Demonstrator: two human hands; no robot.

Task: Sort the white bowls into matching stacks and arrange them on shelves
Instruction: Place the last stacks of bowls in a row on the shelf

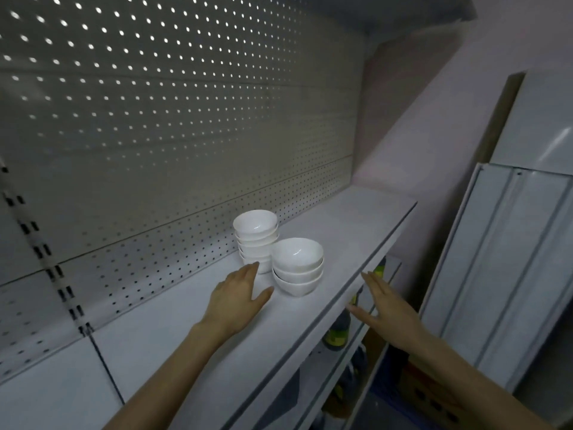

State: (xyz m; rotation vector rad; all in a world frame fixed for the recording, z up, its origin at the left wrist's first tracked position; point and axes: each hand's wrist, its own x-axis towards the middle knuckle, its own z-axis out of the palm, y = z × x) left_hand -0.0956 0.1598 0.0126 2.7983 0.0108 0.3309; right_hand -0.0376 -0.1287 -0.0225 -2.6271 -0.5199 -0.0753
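Observation:
Two stacks of white bowls stand on the white shelf (pixel 192 336). The taller stack of smaller bowls (pixel 255 237) is at the back near the pegboard. A shorter stack of three wider bowls (pixel 298 265) stands in front of it and to the right. My left hand (pixel 238 296) hovers flat and empty over the shelf, just left of the wider stack, its fingertips close to the base of the taller one. My right hand (pixel 384 308) is open and empty in front of the shelf's edge, right of both stacks.
A perforated metal back panel (pixel 155 135) rises behind the shelf. Lower shelves below hold dark bottles (pixel 338 333) with yellow labels. White metal panels (pixel 511 259) lean against the wall at the right. A brown box (pixel 428 389) sits low on the floor.

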